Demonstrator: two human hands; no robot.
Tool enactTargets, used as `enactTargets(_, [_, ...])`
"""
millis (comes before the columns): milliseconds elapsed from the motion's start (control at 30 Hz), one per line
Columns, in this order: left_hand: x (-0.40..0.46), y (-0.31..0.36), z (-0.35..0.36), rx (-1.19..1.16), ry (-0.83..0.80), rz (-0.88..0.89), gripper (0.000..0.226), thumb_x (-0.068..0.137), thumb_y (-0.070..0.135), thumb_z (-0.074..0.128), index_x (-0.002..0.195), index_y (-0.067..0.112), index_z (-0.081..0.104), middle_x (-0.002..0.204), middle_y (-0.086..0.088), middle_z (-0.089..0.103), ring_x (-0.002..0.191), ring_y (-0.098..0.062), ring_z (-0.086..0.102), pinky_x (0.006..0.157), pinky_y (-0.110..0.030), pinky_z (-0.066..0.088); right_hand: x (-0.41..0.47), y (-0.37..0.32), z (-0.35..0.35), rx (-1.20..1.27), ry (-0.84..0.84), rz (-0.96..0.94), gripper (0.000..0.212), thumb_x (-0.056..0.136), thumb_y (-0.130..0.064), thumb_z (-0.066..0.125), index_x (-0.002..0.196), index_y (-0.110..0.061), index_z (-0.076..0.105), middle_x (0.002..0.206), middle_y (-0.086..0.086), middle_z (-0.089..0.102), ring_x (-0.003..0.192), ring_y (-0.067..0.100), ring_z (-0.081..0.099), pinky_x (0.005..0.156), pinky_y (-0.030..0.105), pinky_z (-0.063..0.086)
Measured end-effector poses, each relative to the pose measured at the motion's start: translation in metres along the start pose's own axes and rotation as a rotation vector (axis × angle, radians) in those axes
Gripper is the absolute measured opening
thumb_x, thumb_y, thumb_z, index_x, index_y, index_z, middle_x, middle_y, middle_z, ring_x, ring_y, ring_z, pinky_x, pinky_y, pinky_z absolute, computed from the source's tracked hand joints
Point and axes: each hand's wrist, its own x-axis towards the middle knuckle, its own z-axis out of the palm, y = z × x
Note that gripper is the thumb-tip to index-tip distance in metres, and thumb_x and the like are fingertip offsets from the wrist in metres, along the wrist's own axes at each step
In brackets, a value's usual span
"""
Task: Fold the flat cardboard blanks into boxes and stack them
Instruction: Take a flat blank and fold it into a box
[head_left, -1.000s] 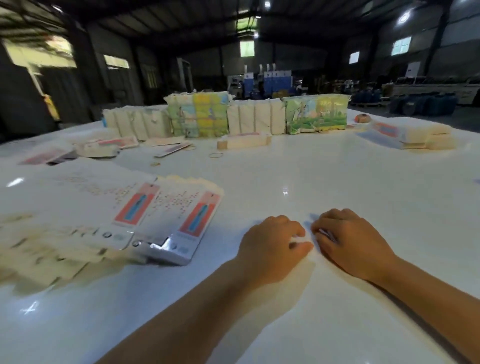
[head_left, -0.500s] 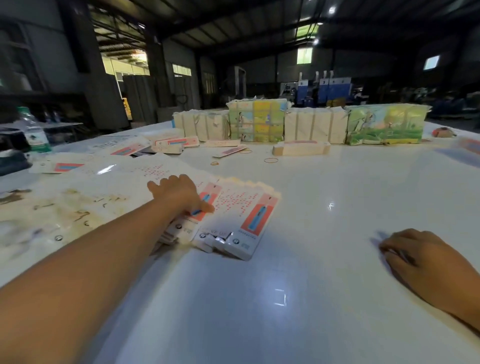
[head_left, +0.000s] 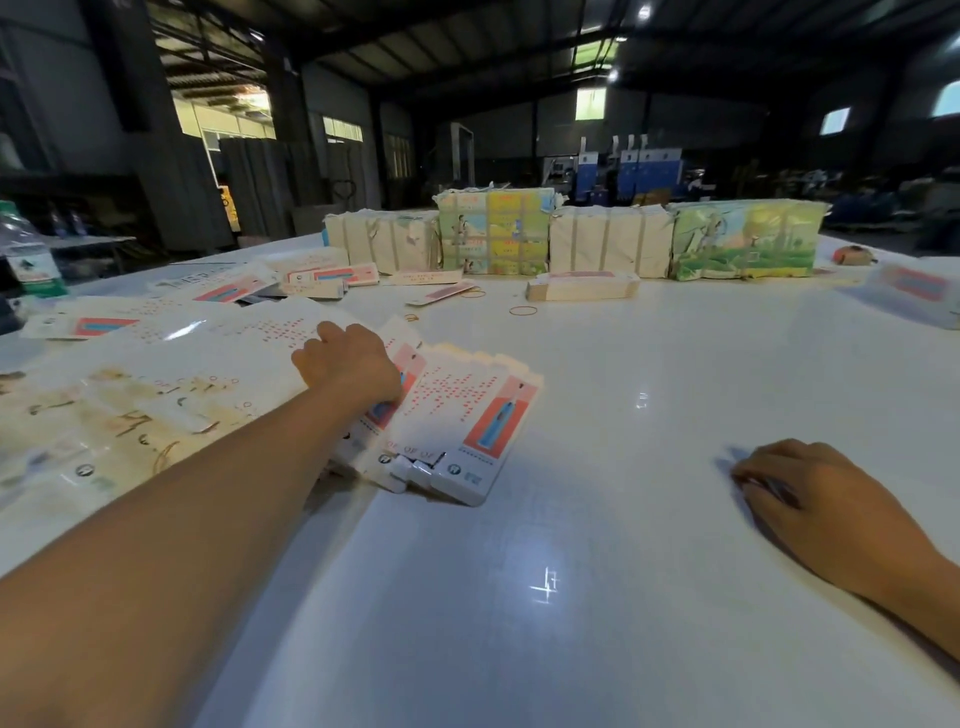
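Since half a second ago your left hand (head_left: 353, 364) hardly moved; it rests on the fanned blanks (head_left: 457, 415), fingers curled, probably to draw one off. Your right hand (head_left: 810, 499) lies loosely curled on the tabletop (head_left: 597, 519), whether holding something I cannot tell.

Dim warehouse (head_left: 519, 62), small bright windows (head_left: 590, 103), white table (head_left: 649, 519)

The left arm is stretched far forward, its hand (head_left: 353, 364) laid knuckles-up with fingers curled downward. The right hand (head_left: 821, 504) is rested palm-down, fingers bent, well apart to the right.
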Motion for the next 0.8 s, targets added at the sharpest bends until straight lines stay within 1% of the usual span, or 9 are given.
enactTargets(67, [-0.007, 0.010, -0.007, -0.075, 0.061, 0.032, 0.050, 0.076, 0.032, 0.074, 0.113, 0.014, 0.046, 0.117, -0.013, 0.039, 0.092, -0.027, 0.053, 0.077, -0.036, 0.046, 0.001, 0.001, -0.001, -0.014, 0.002, 0.014, 0.012, 0.084, -0.010, 0.063, 0.084, -0.018, 0.072, 0.103, 0.003, 0.068, 0.097, 0.029, 0.060, 0.079, 0.037, 0.047])
enactTargets(133, [-0.013, 0.022, -0.020, -0.123, 0.158, 0.097, 0.026, 0.086, 0.027, 0.062, 0.105, 0.014, 0.051, 0.102, -0.009, 0.048, 0.077, -0.023, 0.051, 0.062, -0.033, 0.042, 0.001, -0.001, -0.002, -0.026, 0.010, 0.024, 0.012, 0.086, -0.012, 0.062, 0.088, -0.016, 0.073, 0.103, 0.004, 0.067, 0.095, 0.029, 0.058, 0.077, 0.033, 0.043])
enactTargets(200, [-0.024, 0.037, -0.030, -0.230, 0.205, 0.220, 0.015, 0.093, 0.025, 0.049, 0.098, 0.013, 0.057, 0.089, -0.006, 0.056, 0.074, -0.023, 0.053, 0.060, -0.032, 0.041, 0.001, -0.004, -0.004, -0.024, 0.009, 0.026, 0.013, 0.089, -0.016, 0.059, 0.090, -0.015, 0.072, 0.103, 0.004, 0.066, 0.095, 0.030, 0.056, 0.076, 0.031, 0.041])
enactTargets(333, [-0.081, 0.086, -0.025, -0.640, 0.071, 0.594, 0.022, 0.095, 0.025, 0.045, 0.085, 0.016, 0.063, 0.087, -0.003, 0.061, 0.078, -0.022, 0.054, 0.069, -0.031, 0.041, 0.003, -0.005, -0.008, -0.017, -0.035, 0.073, 0.020, 0.091, -0.021, 0.052, 0.096, -0.017, 0.071, 0.112, 0.002, 0.063, 0.103, 0.025, 0.053, 0.084, 0.031, 0.041])
enactTargets(467, [-0.149, 0.115, 0.009, -0.762, -0.035, 0.887, 0.028, 0.096, 0.026, 0.045, 0.074, 0.017, 0.059, 0.071, 0.006, 0.058, 0.064, -0.011, 0.054, 0.055, -0.021, 0.037, 0.005, -0.004, -0.011, 0.035, -0.046, 0.128, 0.017, 0.087, -0.012, 0.052, 0.094, -0.010, 0.068, 0.104, 0.009, 0.063, 0.102, 0.030, 0.054, 0.084, 0.036, 0.045])
enactTargets(567, [-0.166, 0.117, 0.027, -0.758, -0.078, 0.995, 0.040, 0.086, 0.044, 0.033, 0.074, 0.015, 0.058, 0.065, 0.012, 0.055, 0.059, -0.004, 0.058, 0.046, -0.012, 0.037, 0.006, -0.003, -0.011, 0.135, -0.055, 0.144, 0.013, 0.089, -0.010, 0.053, 0.093, -0.006, 0.064, 0.102, 0.013, 0.065, 0.098, 0.032, 0.058, 0.082, 0.041, 0.048])
enactTargets(633, [-0.166, 0.113, 0.033, -0.780, -0.061, 1.034, 0.042, 0.083, 0.044, 0.032, 0.072, 0.012, 0.057, 0.060, 0.015, 0.051, 0.062, 0.006, 0.057, 0.050, -0.009, 0.039, 0.007, -0.003, -0.011, 0.206, -0.056, 0.178, 0.009, 0.088, -0.007, 0.054, 0.083, -0.009, 0.061, 0.096, 0.014, 0.066, 0.093, 0.033, 0.060, 0.082, 0.043, 0.049])
enactTargets(700, [-0.162, 0.108, 0.038, -0.801, -0.004, 1.061, 0.043, 0.084, 0.041, 0.033, 0.070, 0.009, 0.057, 0.058, 0.016, 0.049, 0.063, 0.007, 0.057, 0.052, -0.009, 0.040, 0.008, -0.004, -0.013, 0.319, -0.032, 0.250, 0.008, 0.086, 0.000, 0.055, 0.082, 0.004, 0.060, 0.093, 0.019, 0.067, 0.090, 0.035, 0.061, 0.079, 0.045, 0.050])
enactTargets(800, [-0.155, 0.103, 0.041, -0.790, 0.042, 1.060, 0.046, 0.084, 0.045, 0.031, 0.072, 0.011, 0.059, 0.069, 0.014, 0.057, 0.055, -0.006, 0.060, 0.044, -0.010, 0.039, 0.012, -0.008, -0.021, 0.798, 0.164, 0.407, 0.019, 0.086, 0.001, 0.052, 0.071, 0.005, 0.063, 0.067, 0.015, 0.064, 0.060, 0.025, 0.060, 0.052, 0.032, 0.045])
